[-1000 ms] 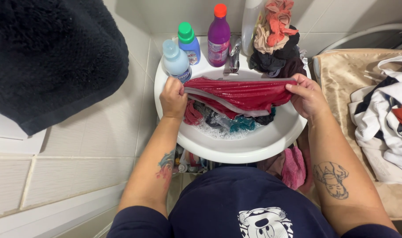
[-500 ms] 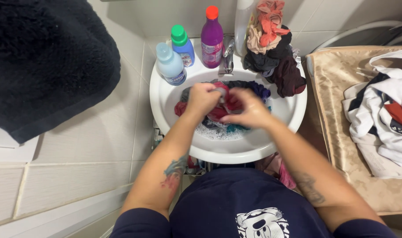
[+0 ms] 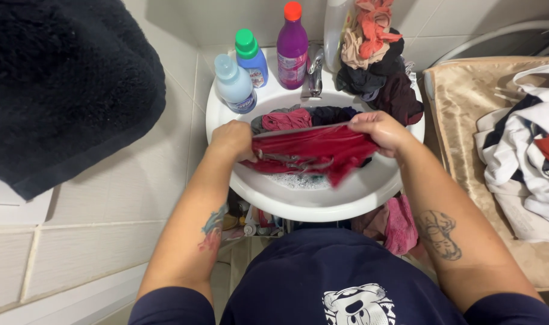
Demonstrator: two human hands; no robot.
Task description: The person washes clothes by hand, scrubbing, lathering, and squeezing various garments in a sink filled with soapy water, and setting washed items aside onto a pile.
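Over a round white sink (image 3: 322, 204) I hold a wet dark-red garment (image 3: 313, 150) stretched out by its grey waistband. My left hand (image 3: 233, 139) grips its left end and my right hand (image 3: 377, 130) grips its right end. Beneath it, soapy water and several other soaked clothes (image 3: 304, 117) lie in the basin.
On the sink's back rim stand a pale-blue bottle (image 3: 232, 84), a blue bottle with a green cap (image 3: 251, 57) and a purple bottle with a red cap (image 3: 292, 45), beside a tap (image 3: 314, 75). A heap of dark and orange clothes (image 3: 374, 57) sits right of it. A dark towel (image 3: 63, 84) hangs at left; laundry (image 3: 527, 144) lies right.
Half a second ago both hands were bunched together, rubbing the red garment in the basin. Now they have pulled apart and stretch it out above the water.
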